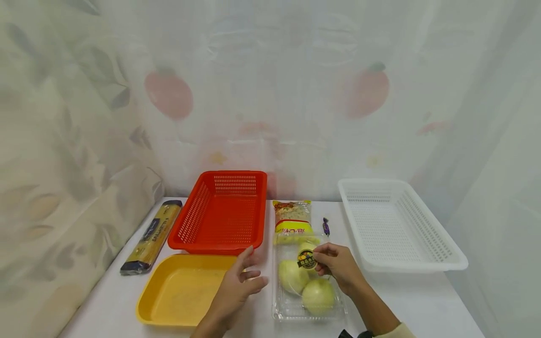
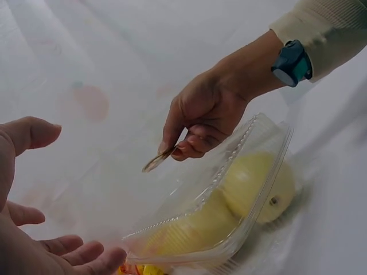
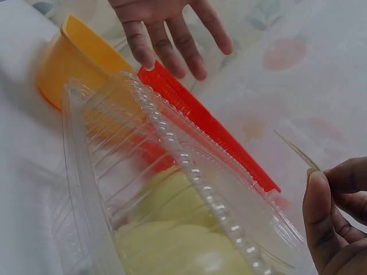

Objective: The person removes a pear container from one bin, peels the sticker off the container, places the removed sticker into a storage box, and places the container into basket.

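Note:
My right hand (image 1: 341,266) pinches a round black-and-gold sticker (image 1: 306,259) between thumb and forefinger, above a clear plastic clamshell box (image 1: 280,310). Edge-on in the right wrist view, the sticker (image 3: 297,150) looks thin and slightly bent. Several pale yellow-green round fruits (image 1: 318,296) lie inside the box, whose lid looks down over them. To the left of the box is my left hand (image 1: 235,288), fingers spread and holding nothing. In the left wrist view its fingers (image 2: 63,245) appear apart from the sticker and the other hand.
A yellow basin (image 1: 145,305) lies beside the left hand, with a red basket (image 1: 236,216) behind it. Spaghetti (image 1: 152,237) rests at far left. A food packet (image 1: 292,213) and a purple-wrapped candy (image 1: 326,226) lie behind the box. At right stands a white basket (image 1: 376,220).

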A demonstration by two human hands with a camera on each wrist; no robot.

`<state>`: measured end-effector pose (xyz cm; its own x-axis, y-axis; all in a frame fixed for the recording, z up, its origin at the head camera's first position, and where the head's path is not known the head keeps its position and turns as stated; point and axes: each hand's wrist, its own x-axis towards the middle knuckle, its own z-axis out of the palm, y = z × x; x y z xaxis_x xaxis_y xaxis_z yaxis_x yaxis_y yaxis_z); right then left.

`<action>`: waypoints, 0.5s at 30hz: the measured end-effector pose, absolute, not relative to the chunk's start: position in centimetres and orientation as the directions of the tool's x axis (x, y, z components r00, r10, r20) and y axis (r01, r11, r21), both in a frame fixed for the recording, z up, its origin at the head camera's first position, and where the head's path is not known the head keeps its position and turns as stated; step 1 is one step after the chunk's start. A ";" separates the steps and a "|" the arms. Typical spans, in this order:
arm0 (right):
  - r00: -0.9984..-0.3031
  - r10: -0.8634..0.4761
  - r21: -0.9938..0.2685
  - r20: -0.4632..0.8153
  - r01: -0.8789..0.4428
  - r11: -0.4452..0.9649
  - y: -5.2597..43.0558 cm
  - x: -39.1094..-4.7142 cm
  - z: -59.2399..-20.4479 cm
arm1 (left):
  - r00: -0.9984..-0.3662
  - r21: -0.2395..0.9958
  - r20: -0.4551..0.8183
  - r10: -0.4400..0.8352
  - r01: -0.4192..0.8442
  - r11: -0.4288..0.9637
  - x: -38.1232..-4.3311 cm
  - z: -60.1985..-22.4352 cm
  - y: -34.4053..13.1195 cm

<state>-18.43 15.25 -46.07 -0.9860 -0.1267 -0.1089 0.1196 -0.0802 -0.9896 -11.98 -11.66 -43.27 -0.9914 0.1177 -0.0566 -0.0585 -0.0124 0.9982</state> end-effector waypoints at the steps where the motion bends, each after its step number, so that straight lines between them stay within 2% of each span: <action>1: -0.986 -0.127 -0.989 -0.109 0.120 -0.081 15.2 -18.4 -46.0 | -0.992 0.999 -0.046 0.116 -0.048 -0.016 -12.0 -43.2 -11.8; 6: -0.985 -0.127 -0.989 -0.114 0.125 -0.081 15.2 -18.3 -46.0 | -0.995 1.000 -0.024 0.099 -0.023 0.012 -12.1 -43.0 -12.7; 15: -0.986 -0.126 -0.987 -0.108 0.121 -0.104 15.2 -18.3 -46.0 | -0.993 0.996 0.036 0.109 0.027 -0.084 -12.0 -43.1 -14.7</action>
<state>-18.33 15.22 -46.03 -0.9861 -0.1262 -0.1079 0.1213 -0.1038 -0.9872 -12.02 -14.66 -43.05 -0.9934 0.1093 0.0358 0.0267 -0.0842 0.9961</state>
